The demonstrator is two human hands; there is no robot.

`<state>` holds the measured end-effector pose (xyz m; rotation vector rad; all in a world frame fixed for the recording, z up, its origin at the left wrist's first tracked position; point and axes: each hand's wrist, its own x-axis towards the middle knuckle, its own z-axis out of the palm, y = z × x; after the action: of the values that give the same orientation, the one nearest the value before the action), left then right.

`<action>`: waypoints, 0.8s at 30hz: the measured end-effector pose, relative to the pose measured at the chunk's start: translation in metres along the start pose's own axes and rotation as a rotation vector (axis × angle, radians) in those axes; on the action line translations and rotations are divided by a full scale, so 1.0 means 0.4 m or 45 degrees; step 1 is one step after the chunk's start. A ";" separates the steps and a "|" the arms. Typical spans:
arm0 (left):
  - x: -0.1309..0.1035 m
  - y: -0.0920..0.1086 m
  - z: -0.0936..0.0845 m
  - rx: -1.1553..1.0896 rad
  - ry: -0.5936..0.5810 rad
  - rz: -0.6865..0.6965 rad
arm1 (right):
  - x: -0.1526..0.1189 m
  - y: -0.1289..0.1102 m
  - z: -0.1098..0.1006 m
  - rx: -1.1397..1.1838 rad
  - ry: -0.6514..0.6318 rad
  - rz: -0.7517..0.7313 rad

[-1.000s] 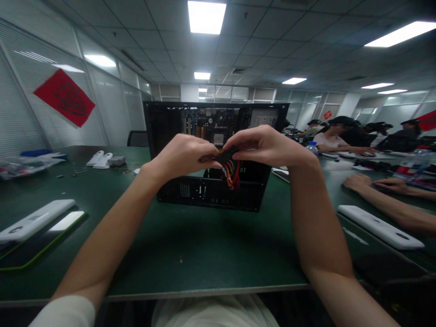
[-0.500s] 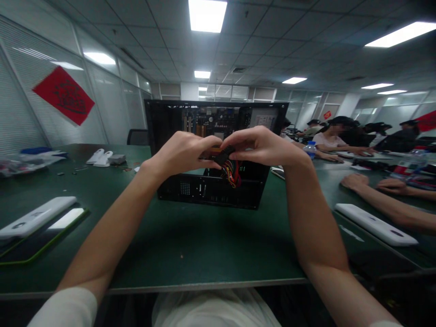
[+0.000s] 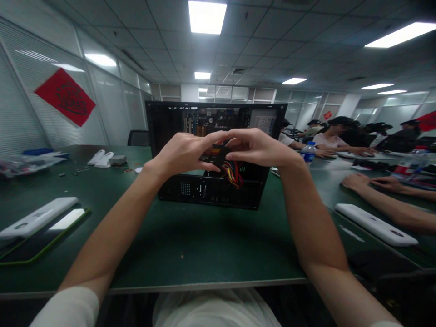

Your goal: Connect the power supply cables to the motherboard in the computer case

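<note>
Before the computer case [image 3: 238, 193] at twelve o'clock, the right hand [image 3: 261, 147] pinches a black connector [image 3: 220, 156], the left hand [image 3: 182, 153] open at its nine o'clock.

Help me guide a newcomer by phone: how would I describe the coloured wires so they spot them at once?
Find the big open black computer case on the green table. In front of it the left hand and right hand come together, and the wires loop just below the right hand's fingertips. Their red and yellow strands stand out against the dark case behind.
</note>
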<state>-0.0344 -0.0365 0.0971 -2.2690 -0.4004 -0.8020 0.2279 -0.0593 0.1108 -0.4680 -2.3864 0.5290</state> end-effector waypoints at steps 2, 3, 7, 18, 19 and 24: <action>-0.001 -0.001 0.001 0.041 0.001 0.025 | 0.005 0.012 0.000 -0.001 -0.017 -0.034; -0.001 -0.002 0.002 0.062 0.001 0.033 | 0.008 0.018 0.000 -0.004 -0.022 -0.047; -0.004 -0.006 0.000 0.130 -0.001 0.059 | 0.013 0.033 0.001 -0.032 -0.026 -0.060; 0.002 0.003 0.004 0.135 -0.116 0.042 | 0.011 0.040 0.002 -0.152 -0.078 -0.050; 0.003 0.003 0.005 0.129 -0.140 0.043 | 0.012 0.043 0.002 -0.164 -0.079 -0.045; 0.003 -0.007 0.016 0.080 -0.172 0.003 | 0.024 0.070 0.012 -0.267 -0.012 -0.057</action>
<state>-0.0322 -0.0300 0.0957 -2.2712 -0.4788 -0.6278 0.2231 -0.0320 0.0988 -0.5023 -2.4671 0.2620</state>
